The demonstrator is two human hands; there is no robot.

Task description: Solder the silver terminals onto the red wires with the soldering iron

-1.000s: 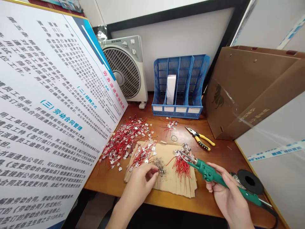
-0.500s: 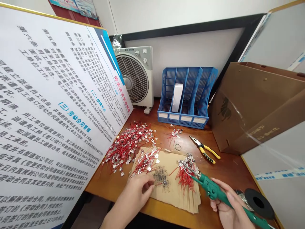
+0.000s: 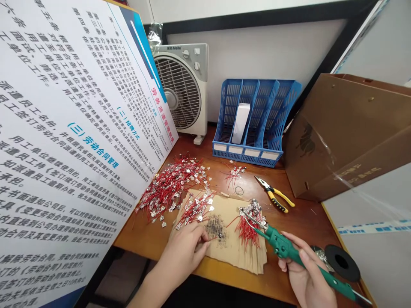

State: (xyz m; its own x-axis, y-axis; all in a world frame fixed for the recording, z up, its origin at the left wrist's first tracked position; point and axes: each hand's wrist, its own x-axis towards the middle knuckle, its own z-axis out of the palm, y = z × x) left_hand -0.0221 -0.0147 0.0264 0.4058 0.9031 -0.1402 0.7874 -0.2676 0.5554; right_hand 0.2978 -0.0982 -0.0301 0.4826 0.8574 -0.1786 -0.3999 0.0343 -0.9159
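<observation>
My left hand (image 3: 186, 250) is pinched on the near side of the cardboard, its thumb and forefinger at the red wire of a small metal terminal (image 3: 220, 235). That terminal lies on a dark scorched patch. In my right hand (image 3: 308, 273) is a green soldering iron (image 3: 284, 247) with a thin feed tube beside its tip. The iron's tip points left, over a bunch of red-wired terminals (image 3: 250, 231) on the cardboard's right part. A smaller bunch of wired terminals (image 3: 194, 209) lies just beyond my left hand.
The cardboard sheets (image 3: 233, 259) rest on a wooden table. Behind lie a large heap of wired terminals (image 3: 171, 184), a small group (image 3: 235, 172) and yellow-black pliers (image 3: 275, 194). A solder spool (image 3: 342, 263), blue file rack (image 3: 248, 156), box fan (image 3: 201, 98) and brown box (image 3: 346, 141) stand around.
The camera view has shifted a little, so the table things sit slightly higher in the picture. My left fingers have drawn closer together at the wire. The soldering iron stays over the right bunch.
</observation>
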